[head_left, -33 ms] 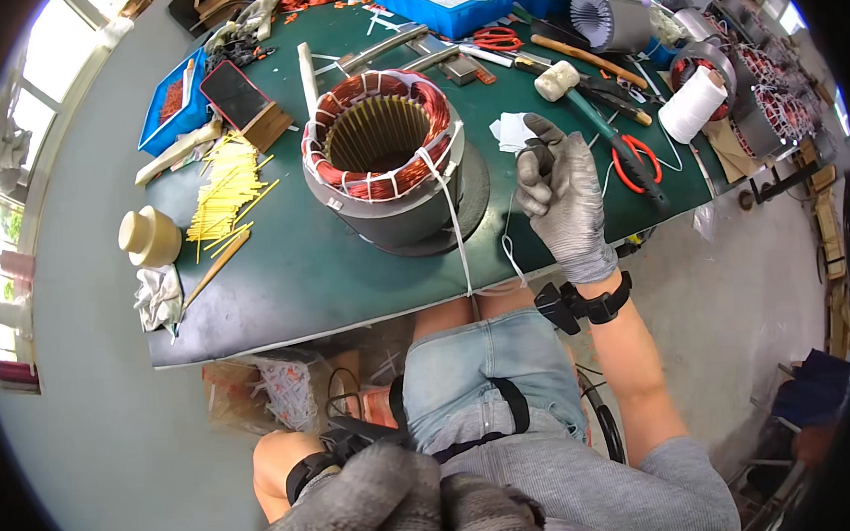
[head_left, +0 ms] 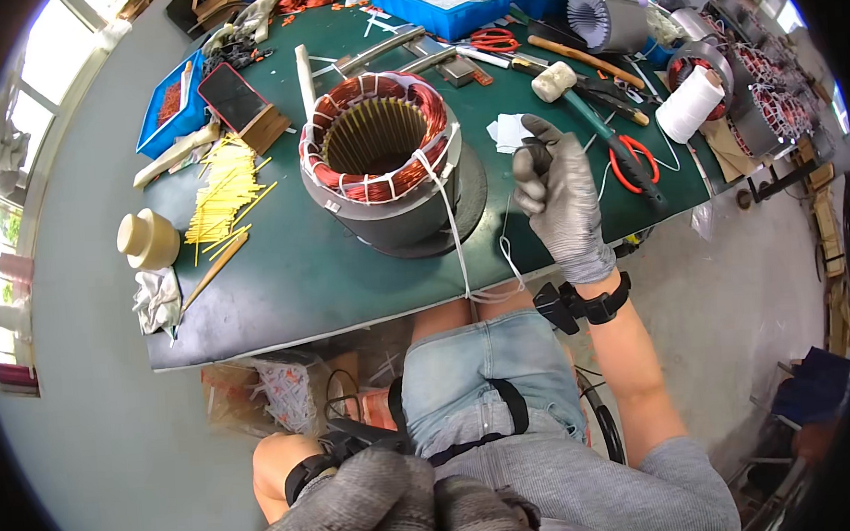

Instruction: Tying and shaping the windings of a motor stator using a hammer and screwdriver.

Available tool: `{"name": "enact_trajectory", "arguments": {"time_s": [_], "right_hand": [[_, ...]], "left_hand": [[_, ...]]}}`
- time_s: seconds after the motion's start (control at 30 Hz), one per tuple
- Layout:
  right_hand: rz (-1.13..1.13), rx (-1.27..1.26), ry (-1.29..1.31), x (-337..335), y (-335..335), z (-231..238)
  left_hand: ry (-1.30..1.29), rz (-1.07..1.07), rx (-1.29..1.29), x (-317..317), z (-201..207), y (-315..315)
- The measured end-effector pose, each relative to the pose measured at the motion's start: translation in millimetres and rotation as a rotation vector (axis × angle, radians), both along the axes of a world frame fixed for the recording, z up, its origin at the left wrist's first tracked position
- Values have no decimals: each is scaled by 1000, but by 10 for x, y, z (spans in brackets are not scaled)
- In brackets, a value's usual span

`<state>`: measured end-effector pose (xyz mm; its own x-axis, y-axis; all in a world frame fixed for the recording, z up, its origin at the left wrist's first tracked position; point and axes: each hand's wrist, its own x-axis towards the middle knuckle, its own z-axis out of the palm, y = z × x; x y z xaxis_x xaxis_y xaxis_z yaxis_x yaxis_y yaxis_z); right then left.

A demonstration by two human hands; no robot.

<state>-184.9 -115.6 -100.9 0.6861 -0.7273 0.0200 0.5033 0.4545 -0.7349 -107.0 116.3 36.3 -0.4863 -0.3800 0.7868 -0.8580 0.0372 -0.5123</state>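
Note:
My right hand (head_left: 564,196), in a grey glove, is raised over the table's right front with fingers curled. What they hold, if anything, is hidden. Beside its fingertips a thin wire-like line runs down to a looped white cord (head_left: 509,251). To the left stands a motor stator (head_left: 384,215) with a ring of red-brown copper windings (head_left: 319,160) laced in white. A white cord strand (head_left: 455,230) falls from that ring over the front table edge. Very near the camera, my gloved left hand (head_left: 361,504) is bent at the bottom; its fingertips cannot be seen.
Yellow sticks (head_left: 224,194), a wooden stick (head_left: 216,272) and a cream spool-shaped block (head_left: 148,239) lie left. A phone (head_left: 232,95) leans on a wooden block. Right are a mallet (head_left: 556,83), red-handled scissors (head_left: 634,163) and a white cord spool (head_left: 691,104). More stators stand far right.

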Motion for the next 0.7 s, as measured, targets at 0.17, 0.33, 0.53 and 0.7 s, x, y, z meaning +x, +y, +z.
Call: {"name": "enact_trajectory", "arguments": {"time_s": [0.17,0.33,0.53,0.7], "right_hand": [[-65,-982,1152,-45,-3,-149],[178,-1412,1583,14,5,-275],[247,-1552,1677,44,-60,-307],[37,-1468,1033,-176,-232,-411]], "left_hand": [[-22,50,-6,-32,-20,49],[-30,182,-30,-93,-21,98],[386,302,228,-155,-75,236],[653,254,312,12,-146,181]]}}
